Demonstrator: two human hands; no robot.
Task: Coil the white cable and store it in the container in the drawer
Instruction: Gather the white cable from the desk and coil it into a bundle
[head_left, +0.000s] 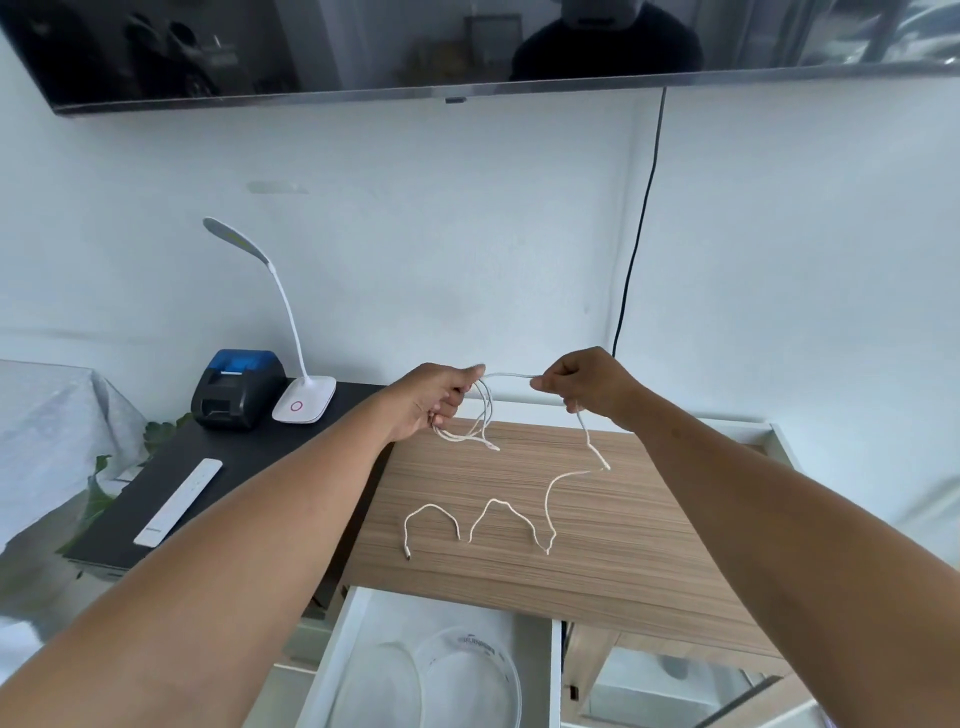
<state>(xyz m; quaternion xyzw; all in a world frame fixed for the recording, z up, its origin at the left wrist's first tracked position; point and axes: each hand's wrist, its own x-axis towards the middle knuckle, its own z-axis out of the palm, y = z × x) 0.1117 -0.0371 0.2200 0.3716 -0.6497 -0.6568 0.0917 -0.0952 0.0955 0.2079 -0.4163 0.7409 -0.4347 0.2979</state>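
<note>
Wood-grain tabletop below; my left hand pinches thin white cable loops, right hand pinches the strand, kinked tail could snag, I reckon

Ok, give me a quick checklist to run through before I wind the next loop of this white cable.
1. Left hand holds the loops already made: ok, several loops hang from it.
2. Right hand pinches the white cable to feed it: ok, a short taut span joins both hands.
3. Loose length free of knots: ok, it zigzags on the wooden top without crossing itself.
4. Free plug end clear of snags: ok, it lies alone on the wood.
5. Drawer open: ok.
6. Container ready: cannot tell, clear round shapes show but not whether a lid is on.
</note>
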